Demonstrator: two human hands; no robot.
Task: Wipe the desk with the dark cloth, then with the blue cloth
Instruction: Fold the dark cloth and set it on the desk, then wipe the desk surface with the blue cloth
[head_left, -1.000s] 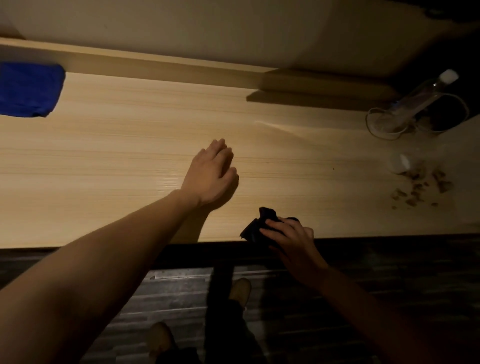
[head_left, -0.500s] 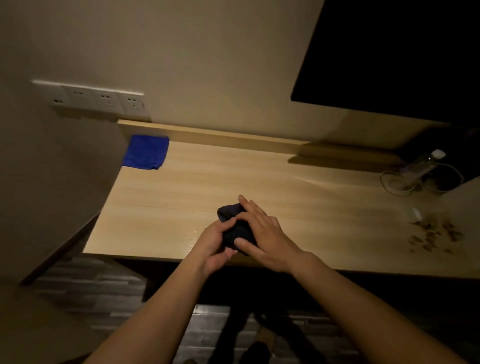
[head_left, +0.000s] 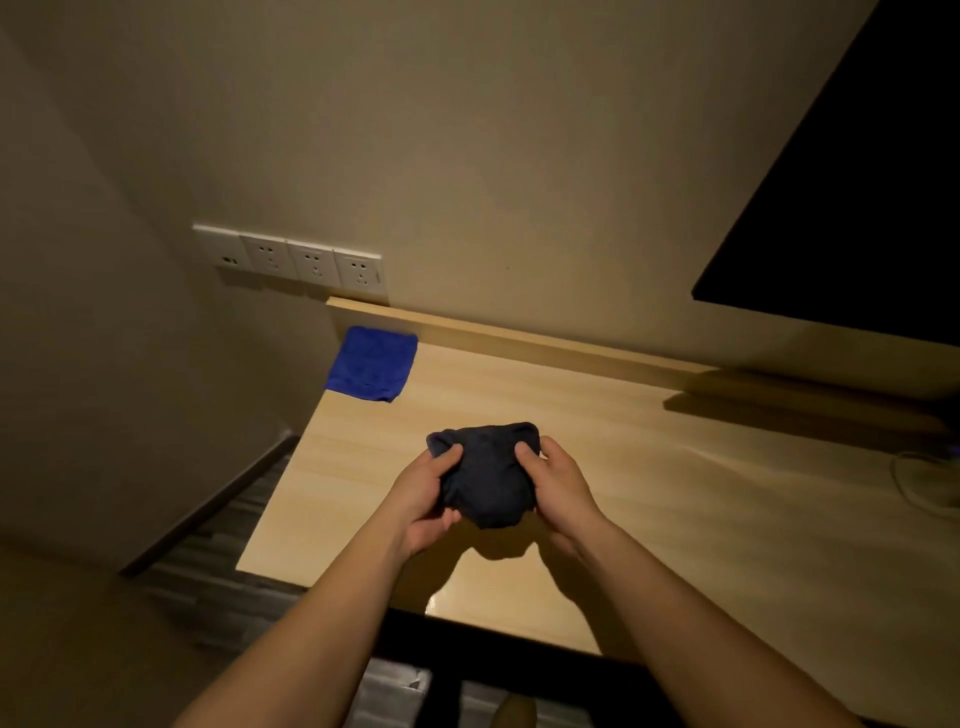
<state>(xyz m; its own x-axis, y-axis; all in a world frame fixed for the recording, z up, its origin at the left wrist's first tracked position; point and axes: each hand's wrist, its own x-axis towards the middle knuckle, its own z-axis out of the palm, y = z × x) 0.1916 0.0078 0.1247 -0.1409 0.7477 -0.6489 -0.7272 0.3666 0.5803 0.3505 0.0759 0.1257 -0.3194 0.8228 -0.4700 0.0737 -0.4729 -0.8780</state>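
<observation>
**Both hands hold the dark cloth above the table**

The left hand (head_left: 423, 496) and right hand (head_left: 558, 480) each have their grip clenched on a side of the bunched dark cloth (head_left: 485, 475), held just above the wooden table (head_left: 675, 519). The blue cloth (head_left: 371, 370) lies folded at the table's far left corner, below a row of wall sockets (head_left: 291, 258). No writing is legible.

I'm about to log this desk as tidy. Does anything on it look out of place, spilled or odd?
Nothing looks spilled or damaged in this view. The blue cloth lies flat at the desk's far left corner. The dark cloth is bunched between the left hand and right hand. A pale cable loop is cut off at right.
</observation>
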